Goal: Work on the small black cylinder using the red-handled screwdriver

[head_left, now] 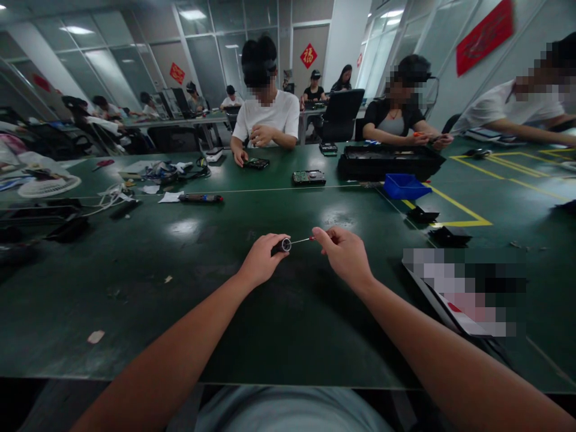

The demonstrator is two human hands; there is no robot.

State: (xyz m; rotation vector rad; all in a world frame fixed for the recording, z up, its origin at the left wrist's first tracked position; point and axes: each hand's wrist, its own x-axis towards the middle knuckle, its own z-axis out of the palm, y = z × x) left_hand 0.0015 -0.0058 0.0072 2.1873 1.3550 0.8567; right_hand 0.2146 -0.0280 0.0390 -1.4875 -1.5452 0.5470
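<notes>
Above the middle of the green table [288, 324], my left hand [263, 257] is closed around a short black cylinder [283, 245] with a pale ring at its right end. My right hand [344, 255] pinches what looks like a thin screwdriver [300, 241], with a slim metal shaft and a red part at the fingertips. Its shaft points left, and the tip meets the ringed end of the cylinder; whether it goes inside is too small to tell. Most of the screwdriver's handle is hidden by my right fingers.
A dark cylindrical tool [201, 198] lies at the far left. Ahead are a hard drive [309, 177], a long black casing [389, 163] and a blue bin [406, 186]. Black parts [450, 236] and a blurred-out item [463, 294] lie rightward. Several people work across the table.
</notes>
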